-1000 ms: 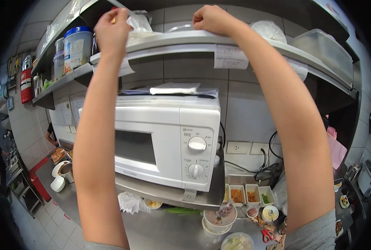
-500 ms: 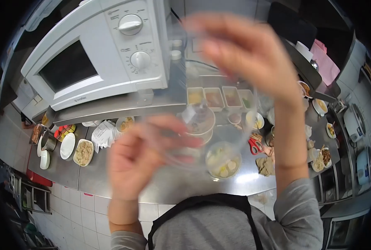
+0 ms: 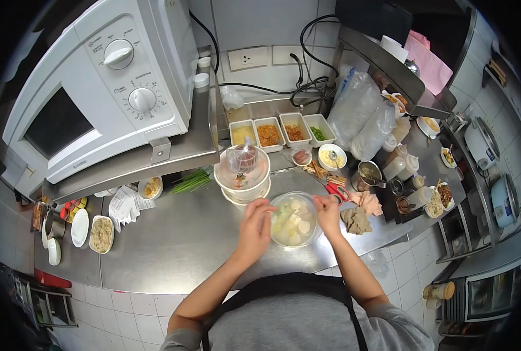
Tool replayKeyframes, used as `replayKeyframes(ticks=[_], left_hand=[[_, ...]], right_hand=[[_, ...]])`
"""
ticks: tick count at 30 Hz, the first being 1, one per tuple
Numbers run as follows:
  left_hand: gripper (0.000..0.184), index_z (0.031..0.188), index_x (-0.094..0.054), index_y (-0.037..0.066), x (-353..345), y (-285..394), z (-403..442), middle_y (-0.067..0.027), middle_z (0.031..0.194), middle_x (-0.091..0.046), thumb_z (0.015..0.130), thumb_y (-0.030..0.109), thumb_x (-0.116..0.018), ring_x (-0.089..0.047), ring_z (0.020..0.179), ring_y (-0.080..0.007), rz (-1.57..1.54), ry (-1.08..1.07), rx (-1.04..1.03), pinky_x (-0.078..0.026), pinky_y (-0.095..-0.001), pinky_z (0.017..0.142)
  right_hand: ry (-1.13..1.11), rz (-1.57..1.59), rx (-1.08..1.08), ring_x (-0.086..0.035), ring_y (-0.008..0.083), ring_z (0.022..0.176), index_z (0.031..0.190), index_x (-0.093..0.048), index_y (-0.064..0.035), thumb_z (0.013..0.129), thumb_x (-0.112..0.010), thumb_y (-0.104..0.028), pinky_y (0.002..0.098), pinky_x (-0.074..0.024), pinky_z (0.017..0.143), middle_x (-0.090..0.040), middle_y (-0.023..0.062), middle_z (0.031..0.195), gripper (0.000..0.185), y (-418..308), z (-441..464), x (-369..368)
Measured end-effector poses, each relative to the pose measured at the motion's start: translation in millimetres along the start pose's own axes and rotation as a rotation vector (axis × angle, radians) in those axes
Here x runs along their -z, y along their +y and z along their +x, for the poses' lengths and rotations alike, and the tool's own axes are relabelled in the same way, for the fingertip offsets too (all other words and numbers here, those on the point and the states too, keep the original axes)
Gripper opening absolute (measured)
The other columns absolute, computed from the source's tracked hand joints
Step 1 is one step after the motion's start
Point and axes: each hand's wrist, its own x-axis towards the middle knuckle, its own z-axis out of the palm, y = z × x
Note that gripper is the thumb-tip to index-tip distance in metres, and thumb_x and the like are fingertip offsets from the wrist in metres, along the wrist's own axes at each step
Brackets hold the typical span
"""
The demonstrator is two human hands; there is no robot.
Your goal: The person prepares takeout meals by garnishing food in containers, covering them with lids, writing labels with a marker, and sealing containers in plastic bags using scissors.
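Observation:
A round clear plastic bowl [image 3: 294,234] holds pale round pieces and some greens. It stands near the counter's front edge, and what looks like a clear plastic lid [image 3: 295,198] lies over its top. Along the bowl's left rim, my left hand [image 3: 254,233] has its fingers curled, slightly blurred. My right hand [image 3: 329,216] pinches at the upper right rim. Just behind the bowl is a white tub [image 3: 241,190] with a small filled plastic bag [image 3: 242,159] on its lid.
A microwave [image 3: 114,111] stands on the shelf at left. Several topping containers [image 3: 268,134] line the back. Red scissors [image 3: 337,192], a crumpled brown cloth [image 3: 356,220] and squeeze bottles [image 3: 394,167] are to the right. Spring onions [image 3: 191,181] and a rice dish [image 3: 102,234] are leftward.
Both hands have come down from close to the camera, with the clear round plastic piece between them, to the bowl's rim. The camera view has shifted, so the microwave sits further left.

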Motion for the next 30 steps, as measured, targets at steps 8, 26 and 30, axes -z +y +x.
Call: replayKeyframes(ticks=[8,26,30], left_hand=[[0.065,0.134,-0.029,-0.006,-61.3,-18.3,-2.5,-0.0217,0.144,-0.017,0.09,0.04,-0.042,-0.014,0.135,-0.0338,0.61,-0.381,-0.043,-0.011,-0.0513,0.107],[0.065,0.137,-0.021,-0.005,-55.6,-13.8,1.3,-0.0218,0.144,-0.02,0.09,0.033,-0.043,-0.015,0.135,-0.0334,0.534,-0.421,0.026,-0.007,-0.05,0.107],[0.05,0.133,-0.029,-0.004,-82.5,32.1,18.6,-0.0213,0.14,-0.028,0.093,0.024,-0.037,-0.022,0.133,-0.0335,0.277,-0.202,0.14,-0.013,-0.0479,0.107]], right_hand=[[-0.068,-0.263,0.04,-0.048,0.0295,0.083,0.107,-0.061,-0.0039,0.079,-0.055,-0.003,0.0376,-0.0412,0.072,-0.051,0.014,0.09,0.029,-33.8,-8.6,-14.0],[-0.229,0.143,0.079,-0.041,0.0321,0.121,0.131,-0.038,-0.0042,0.091,-0.046,-0.024,0.0391,-0.0317,0.1,-0.045,0.0176,0.128,0.045,-9.4,-15.4,38.5],[0.174,0.08,0.171,-0.046,0.0316,0.113,0.114,-0.05,-0.0004,0.092,-0.045,-0.021,0.0366,-0.0325,0.097,-0.051,0.0158,0.119,0.031,24.2,-16.9,172.3]])
